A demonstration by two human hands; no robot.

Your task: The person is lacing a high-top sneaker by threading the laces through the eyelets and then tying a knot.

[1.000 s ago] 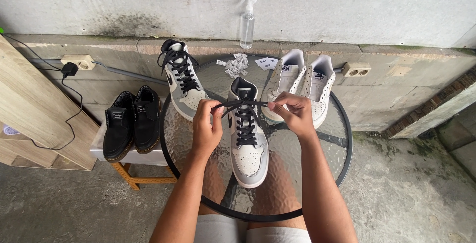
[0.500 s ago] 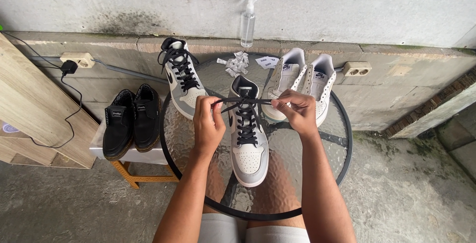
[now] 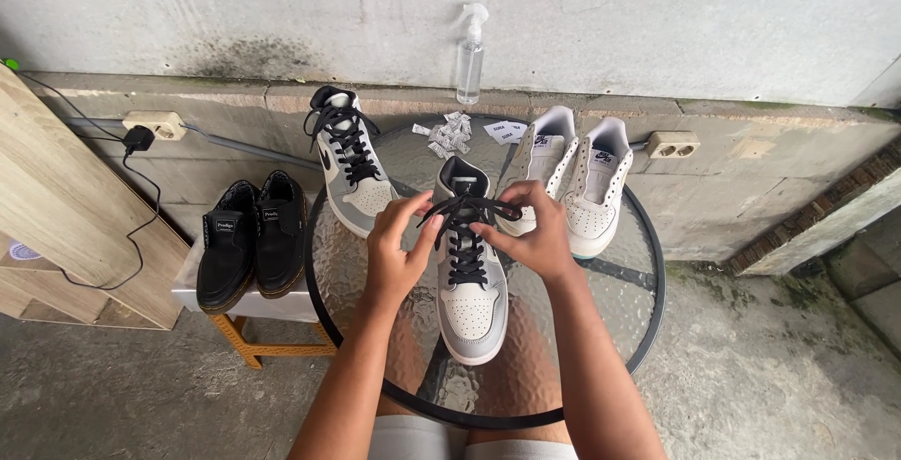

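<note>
Both hands closer together vs 1 s ago: left hand (image 3: pixel 399 255) & right hand (image 3: pixel 530 235) pinch black laces (image 3: pixel 466 211) atop grey sneaker (image 3: pixel 469 291), prob. tying knot.

sneakers (image 3: pixel 571 178) crowd right, glass tabletop (image 3: pixel 619 282) free

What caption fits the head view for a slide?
Both hands, left hand and right hand, pinch the black laces of a grey-and-white high-top sneaker on a round glass table.
</note>
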